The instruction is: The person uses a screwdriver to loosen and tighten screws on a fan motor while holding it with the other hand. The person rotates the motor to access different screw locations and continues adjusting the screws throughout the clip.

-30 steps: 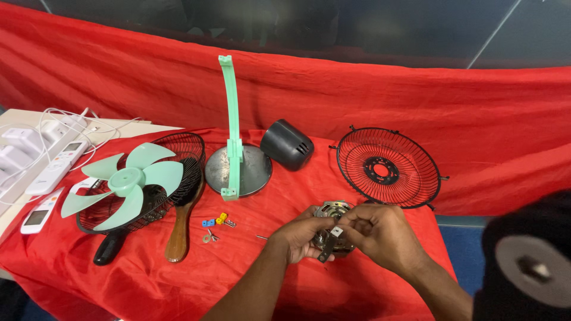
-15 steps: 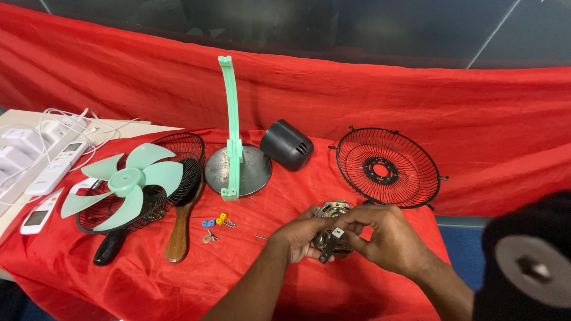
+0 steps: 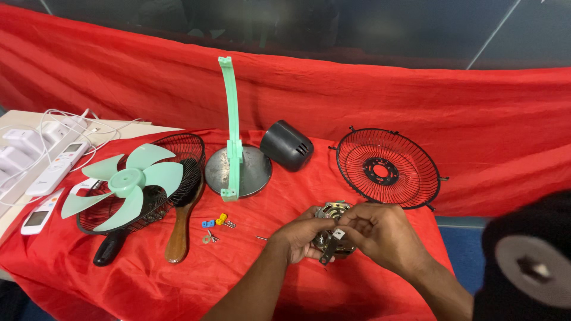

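Observation:
Both my hands hold a metal fan motor (image 3: pixel 333 211) just above the red cloth, right of centre. My left hand (image 3: pixel 303 236) cups it from the left and below. My right hand (image 3: pixel 380 232) covers its right side, with fingertips pinching a small white and dark part at the motor's front. Much of the motor is hidden by my fingers.
A green fan blade (image 3: pixel 122 181) lies on a black wire grille (image 3: pixel 178 156) at the left. A wooden brush (image 3: pixel 181 223) and a black handle (image 3: pixel 110 248) lie beside it. Small coloured pieces (image 3: pixel 215 223), a round base with green upright (image 3: pixel 235 169), a black motor cover (image 3: pixel 287 145) and a second grille (image 3: pixel 386 169) stand behind. White remotes (image 3: pixel 41 211) lie far left.
My right hand's fingers have shifted slightly over the motor's front; the motor stays in both hands at the same spot.

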